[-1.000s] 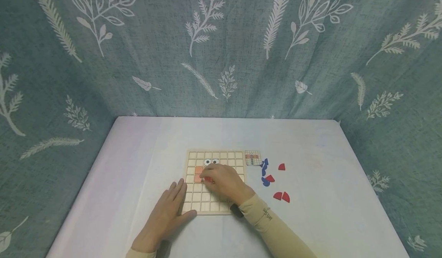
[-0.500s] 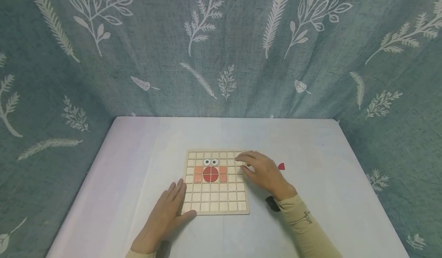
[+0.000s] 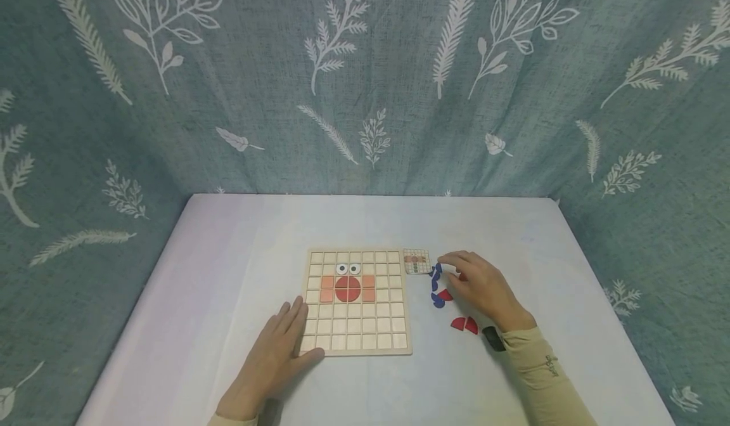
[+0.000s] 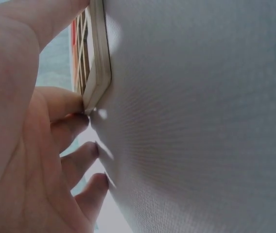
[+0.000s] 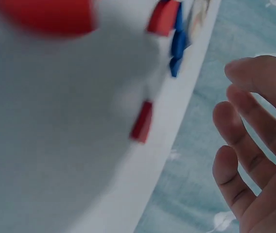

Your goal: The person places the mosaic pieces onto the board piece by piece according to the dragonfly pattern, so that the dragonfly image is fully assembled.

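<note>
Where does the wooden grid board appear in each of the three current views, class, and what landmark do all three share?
Head: the wooden grid board lies near the picture's middle, below centre, with the left hand at its near-left corner.
Left wrist: near the top, left of centre, seen almost edge-on.
Right wrist: not in it.
Shared landmark: the white table surface.

No text can be read: the small dark lettering on the tan, long fabric sleeve of the right arm is too small to make out.
</note>
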Motion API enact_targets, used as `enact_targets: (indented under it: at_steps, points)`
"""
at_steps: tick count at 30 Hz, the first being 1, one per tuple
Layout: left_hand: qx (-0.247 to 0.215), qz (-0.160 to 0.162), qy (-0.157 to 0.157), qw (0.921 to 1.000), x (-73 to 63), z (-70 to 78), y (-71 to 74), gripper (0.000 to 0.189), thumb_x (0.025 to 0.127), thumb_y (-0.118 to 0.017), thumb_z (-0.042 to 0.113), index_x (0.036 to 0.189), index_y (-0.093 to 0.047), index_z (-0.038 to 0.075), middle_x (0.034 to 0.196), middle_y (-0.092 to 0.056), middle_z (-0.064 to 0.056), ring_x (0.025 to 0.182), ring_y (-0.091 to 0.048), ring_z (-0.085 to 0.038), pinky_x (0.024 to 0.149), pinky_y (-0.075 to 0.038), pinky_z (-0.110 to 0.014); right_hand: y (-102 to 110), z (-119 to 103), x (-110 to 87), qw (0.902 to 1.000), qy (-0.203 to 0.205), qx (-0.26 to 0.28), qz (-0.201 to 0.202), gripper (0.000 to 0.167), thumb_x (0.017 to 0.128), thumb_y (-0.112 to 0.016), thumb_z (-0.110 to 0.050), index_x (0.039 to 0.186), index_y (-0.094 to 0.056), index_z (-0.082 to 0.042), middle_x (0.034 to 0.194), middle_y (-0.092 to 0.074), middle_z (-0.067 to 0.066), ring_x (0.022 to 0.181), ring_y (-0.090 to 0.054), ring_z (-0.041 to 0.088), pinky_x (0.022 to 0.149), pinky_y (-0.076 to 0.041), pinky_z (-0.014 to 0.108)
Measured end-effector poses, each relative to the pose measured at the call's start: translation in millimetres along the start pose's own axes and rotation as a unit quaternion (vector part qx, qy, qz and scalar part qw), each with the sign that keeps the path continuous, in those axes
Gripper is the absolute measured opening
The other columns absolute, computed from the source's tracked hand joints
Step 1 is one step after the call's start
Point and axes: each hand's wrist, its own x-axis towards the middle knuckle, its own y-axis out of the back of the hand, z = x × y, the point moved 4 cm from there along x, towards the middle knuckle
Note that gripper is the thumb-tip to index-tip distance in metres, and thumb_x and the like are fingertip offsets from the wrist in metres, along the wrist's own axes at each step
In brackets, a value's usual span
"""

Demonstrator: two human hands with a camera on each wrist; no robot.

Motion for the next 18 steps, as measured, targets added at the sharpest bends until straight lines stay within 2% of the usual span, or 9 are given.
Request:
enact_targets:
  at_steps: [7, 14, 18]
  points:
    - [-0.003, -0.002, 0.005, 1.0, -0.7, 1.0, -0.1, 0.089, 0.09, -0.072, 0.052, 0.151, -0.041, -0.005, 0.159, -0.037, -0.02, 0.145, -0.032, -0.045, 0.116, -0.03, -0.061, 1.3, 18.7, -11.3, 0.9989, -0.011, -0.015, -0.043, 0.049, 0.082, -0.083, -0.005, 0.128, -0.07, -0.012, 0.13, -0.067, 0.007, 0.118, -0.063, 0.026, 0.099, -0.054, 0.046]
    - [-0.007, -0.015, 0.013, 0.9998, -0.9, -0.3, 0.5, 0.091, 0.09, -0.072, 0.051, 0.154, -0.037, -0.003, 0.161, -0.032, -0.019, 0.148, -0.029, -0.043, 0.118, -0.027, -0.059, 0.0, 34.4, -17.3, 0.9955, -0.026, -0.038, -0.082, 0.05, 0.081, -0.083, -0.002, 0.128, -0.069, -0.011, 0.129, -0.067, 0.009, 0.119, -0.062, 0.029, 0.101, -0.052, 0.05]
    - [-0.008, -0.009, 0.009, 0.9999, -1.2, 0.2, 1.1, 0.09, 0.09, -0.072, 0.051, 0.153, -0.038, -0.004, 0.16, -0.034, -0.02, 0.147, -0.03, -0.044, 0.117, -0.028, -0.06, -1.7, 38.0, -19.1, 0.9941, -0.029, -0.043, -0.095, 0.049, 0.08, -0.084, 0.002, 0.126, -0.071, -0.012, 0.126, -0.068, 0.008, 0.117, -0.063, 0.029, 0.101, -0.052, 0.049]
